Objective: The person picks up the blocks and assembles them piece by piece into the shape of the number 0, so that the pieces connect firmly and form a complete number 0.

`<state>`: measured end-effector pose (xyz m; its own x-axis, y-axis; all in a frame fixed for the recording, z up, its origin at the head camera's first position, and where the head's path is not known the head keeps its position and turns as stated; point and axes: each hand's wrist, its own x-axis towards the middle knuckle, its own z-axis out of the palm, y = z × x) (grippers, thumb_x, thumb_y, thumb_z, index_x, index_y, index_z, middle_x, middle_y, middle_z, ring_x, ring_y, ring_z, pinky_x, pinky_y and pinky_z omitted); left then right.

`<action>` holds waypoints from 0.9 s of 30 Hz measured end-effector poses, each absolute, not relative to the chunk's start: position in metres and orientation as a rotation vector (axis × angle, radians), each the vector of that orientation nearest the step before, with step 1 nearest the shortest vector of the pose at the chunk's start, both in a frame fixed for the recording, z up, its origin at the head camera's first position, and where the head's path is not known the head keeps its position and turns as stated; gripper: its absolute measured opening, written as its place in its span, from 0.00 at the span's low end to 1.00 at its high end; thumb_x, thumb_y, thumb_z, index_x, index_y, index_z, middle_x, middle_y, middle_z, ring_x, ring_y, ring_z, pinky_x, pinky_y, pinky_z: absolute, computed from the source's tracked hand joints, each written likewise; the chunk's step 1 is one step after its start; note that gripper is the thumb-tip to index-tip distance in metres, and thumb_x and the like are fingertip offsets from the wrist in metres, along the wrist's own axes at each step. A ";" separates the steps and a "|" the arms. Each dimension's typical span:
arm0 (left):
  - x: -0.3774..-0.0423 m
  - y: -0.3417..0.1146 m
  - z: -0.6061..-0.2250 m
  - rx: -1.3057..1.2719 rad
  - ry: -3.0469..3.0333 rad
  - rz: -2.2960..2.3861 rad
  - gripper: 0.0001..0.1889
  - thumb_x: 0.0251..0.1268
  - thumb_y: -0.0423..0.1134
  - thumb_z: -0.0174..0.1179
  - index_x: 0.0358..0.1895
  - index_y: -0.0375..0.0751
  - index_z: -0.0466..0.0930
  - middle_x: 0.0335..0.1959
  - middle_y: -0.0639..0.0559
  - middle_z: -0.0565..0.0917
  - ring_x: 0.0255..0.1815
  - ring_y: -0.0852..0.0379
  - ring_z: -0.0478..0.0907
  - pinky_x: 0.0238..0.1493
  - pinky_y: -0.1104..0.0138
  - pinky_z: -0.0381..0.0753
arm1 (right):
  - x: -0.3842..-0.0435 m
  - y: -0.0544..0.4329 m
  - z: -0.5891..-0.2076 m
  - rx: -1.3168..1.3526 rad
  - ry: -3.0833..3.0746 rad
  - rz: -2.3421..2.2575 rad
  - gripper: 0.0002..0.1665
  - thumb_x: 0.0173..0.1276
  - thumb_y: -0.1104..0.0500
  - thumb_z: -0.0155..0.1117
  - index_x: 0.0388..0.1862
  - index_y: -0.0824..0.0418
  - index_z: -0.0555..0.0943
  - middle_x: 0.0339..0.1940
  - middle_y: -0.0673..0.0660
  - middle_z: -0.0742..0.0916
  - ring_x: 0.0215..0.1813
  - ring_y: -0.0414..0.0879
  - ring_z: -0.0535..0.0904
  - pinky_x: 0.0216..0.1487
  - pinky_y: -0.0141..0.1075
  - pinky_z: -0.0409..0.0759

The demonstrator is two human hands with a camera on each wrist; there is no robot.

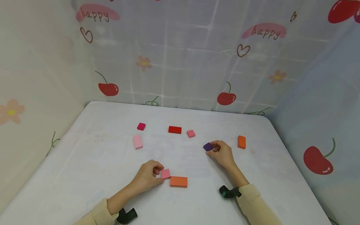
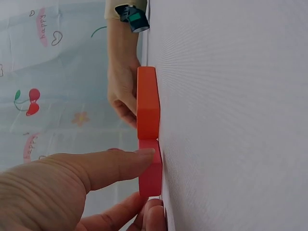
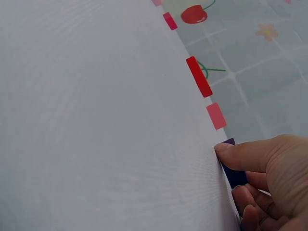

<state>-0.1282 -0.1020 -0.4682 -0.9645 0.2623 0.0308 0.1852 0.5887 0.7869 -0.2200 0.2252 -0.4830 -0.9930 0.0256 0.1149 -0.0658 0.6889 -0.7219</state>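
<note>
My left hand pinches a pink square block between thumb and fingers, low on the white table. That block's side meets the left end of an orange rectangular block, as the left wrist view also shows. Further back on the right, my right hand pinches a dark purple block by thumb and fingertips. In the right wrist view the thumb lies across the purple block, covering part of it, with the other fingers curled behind.
Behind the hands lie a magenta block, a light pink block, a red block and a small pink block. Another orange block is right of my right hand. A printed curtain stands behind the table.
</note>
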 end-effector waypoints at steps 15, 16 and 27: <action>-0.128 -0.104 -0.471 0.464 2.739 1.352 0.16 0.44 0.29 0.75 0.38 0.37 0.82 0.30 0.53 0.76 0.31 0.60 0.71 0.31 0.74 0.74 | -0.212 0.224 -0.479 0.097 -2.764 1.251 0.24 0.52 0.62 0.78 0.48 0.64 0.83 0.33 0.58 0.85 0.36 0.45 0.77 0.38 0.30 0.74; -0.128 -0.104 -0.471 0.468 2.744 1.353 0.16 0.43 0.28 0.75 0.37 0.37 0.82 0.30 0.53 0.76 0.30 0.61 0.71 0.31 0.74 0.74 | -0.210 0.224 -0.478 0.106 -2.771 1.261 0.24 0.52 0.62 0.78 0.49 0.63 0.83 0.33 0.57 0.85 0.36 0.45 0.77 0.38 0.29 0.74; -0.129 -0.104 -0.468 0.414 2.714 1.332 0.16 0.45 0.30 0.76 0.38 0.38 0.82 0.31 0.53 0.76 0.32 0.59 0.71 0.32 0.74 0.74 | -0.170 0.206 -0.463 0.220 -2.854 1.418 0.23 0.52 0.63 0.78 0.48 0.60 0.83 0.31 0.53 0.83 0.35 0.43 0.76 0.36 0.29 0.75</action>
